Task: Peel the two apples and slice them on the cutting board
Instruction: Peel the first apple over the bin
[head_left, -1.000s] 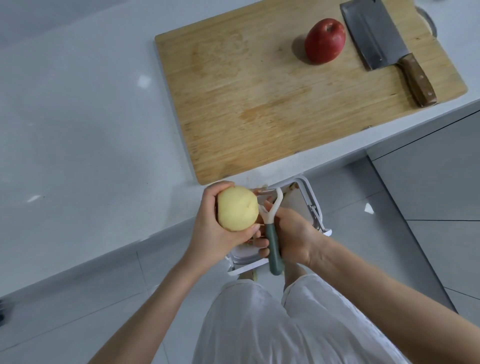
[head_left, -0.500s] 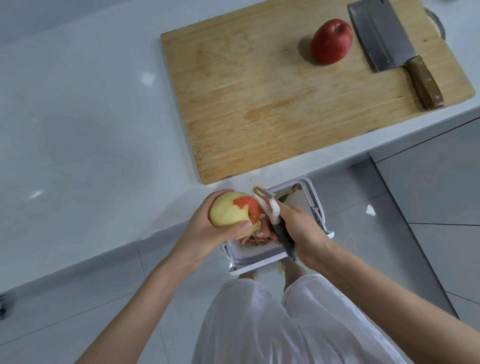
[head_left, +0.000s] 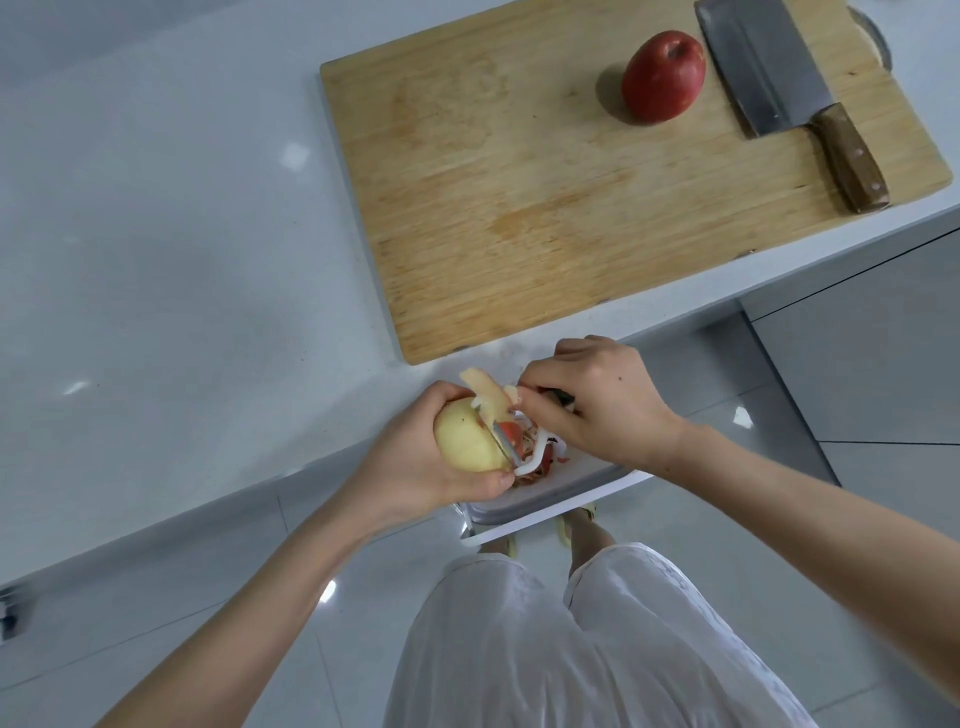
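My left hand (head_left: 415, 457) grips a mostly peeled, pale yellow apple (head_left: 467, 439) over the white bin (head_left: 550, 501) below the counter edge. A small red patch of skin shows on the apple's right side. My right hand (head_left: 597, 405) holds the peeler (head_left: 524, 449), whose blade lies against that patch. A strip of peel (head_left: 485, 392) curls up from the blade. A whole red apple (head_left: 664, 75) stands on the wooden cutting board (head_left: 519, 197), next to a cleaver (head_left: 789, 93) with a wooden handle.
The cutting board lies on a white countertop (head_left: 182, 260). Red peelings lie in the white bin. Grey cabinet fronts (head_left: 872, 338) are at the right, a glossy tiled floor below. My legs in white trousers stand behind the bin.
My right hand has swung over the apple, knuckles up, and drawn the peeler across the red patch. A strip of peel has lifted. The apple has turned a little in my left hand.
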